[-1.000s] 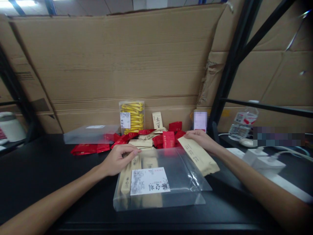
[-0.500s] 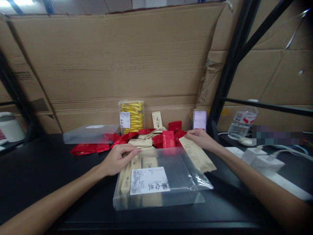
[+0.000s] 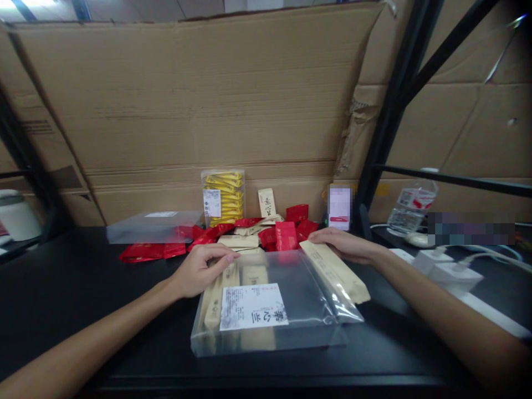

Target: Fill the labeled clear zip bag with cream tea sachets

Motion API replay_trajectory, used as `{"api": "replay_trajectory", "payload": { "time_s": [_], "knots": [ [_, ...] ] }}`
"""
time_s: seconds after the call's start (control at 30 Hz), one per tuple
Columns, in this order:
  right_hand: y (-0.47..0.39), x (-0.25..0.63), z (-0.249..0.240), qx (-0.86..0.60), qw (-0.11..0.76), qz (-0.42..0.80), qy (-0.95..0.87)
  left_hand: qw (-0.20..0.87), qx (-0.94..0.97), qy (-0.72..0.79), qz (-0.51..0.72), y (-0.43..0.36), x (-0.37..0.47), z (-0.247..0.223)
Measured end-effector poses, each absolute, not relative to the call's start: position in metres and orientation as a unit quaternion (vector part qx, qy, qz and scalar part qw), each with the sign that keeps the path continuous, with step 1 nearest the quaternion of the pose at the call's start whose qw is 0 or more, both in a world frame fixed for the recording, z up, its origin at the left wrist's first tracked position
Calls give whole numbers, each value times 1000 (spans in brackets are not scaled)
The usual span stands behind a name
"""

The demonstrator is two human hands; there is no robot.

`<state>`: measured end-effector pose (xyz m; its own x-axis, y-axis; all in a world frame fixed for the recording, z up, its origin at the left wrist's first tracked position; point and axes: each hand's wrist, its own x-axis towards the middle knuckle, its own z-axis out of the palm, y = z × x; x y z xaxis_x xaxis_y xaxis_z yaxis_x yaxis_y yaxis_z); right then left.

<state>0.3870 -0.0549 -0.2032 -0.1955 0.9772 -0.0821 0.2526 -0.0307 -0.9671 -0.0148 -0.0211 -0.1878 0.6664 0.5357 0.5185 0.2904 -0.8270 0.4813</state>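
A clear plastic box (image 3: 266, 302) with a white label (image 3: 253, 314) is shown lying flat near the front edge of the black table (image 3: 83, 293), partly filled with kraft-paper sachets. The left hand (image 3: 199, 271) is laid at the box's far left corner, fingers curled together and pressing the sachets there. A further kraft-paper sachet (image 3: 334, 271) is held at its far end under the right hand (image 3: 347, 245), fingers extended and closed together over it, at the box's right edge. The sachet is judged light, thin and pliable, best gripped by an end; the box is judged light, slippery and easily dented, best steadied at a corner. Both forearms are extended forward, low over the table. Behind, red sachets (image 3: 286, 235) and a box of yellow sachets (image 3: 223, 198) are seen.
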Motion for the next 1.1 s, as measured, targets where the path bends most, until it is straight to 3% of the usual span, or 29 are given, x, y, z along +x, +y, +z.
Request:
{"api": "replay_trajectory", "payload": {
  "time_s": [0.33,0.53,0.77,0.93,1.1],
  "knots": [
    [-57,397,-200,-476,228,577,-624,189,895,236,327,-21,-14,-187],
    [-56,399,-197,-480,278,521,-649,186,895,237,330,-20,-14,-189],
    [-53,405,-196,-478,316,564,-595,184,894,235,335,-20,-16,-190],
    [-59,404,-195,-441,288,626,-575,184,894,235,334,-19,-16,-190],
    [-61,400,-201,-398,190,661,-607,186,895,232,333,-20,-15,-190]
  ]
}}
